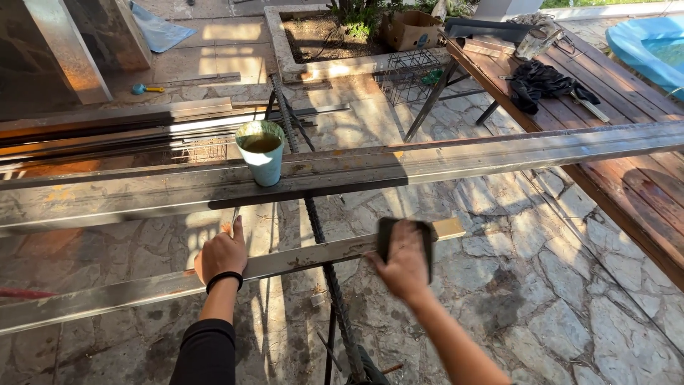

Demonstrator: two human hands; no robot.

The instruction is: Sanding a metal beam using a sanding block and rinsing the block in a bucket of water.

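My left hand [221, 254] grips a long metal bar [299, 261] that lies across a rebar stand [335, 299]; a black band sits on that wrist. My right hand [405, 262] presses a dark sanding pad [388, 235] against the same bar near its right end [449, 228]. Behind it, a wider metal profile [463, 160] spans the view, and a pale green cup [261, 152] of brownish liquid stands on it.
A wooden table [627, 171] at right carries a black cloth [541, 82] and a jar [531, 43]. More metal bars [107, 132] lie at left. A wire cage [410, 75], a cardboard box [410, 28] and a planter [320, 43] stand behind on stone paving.
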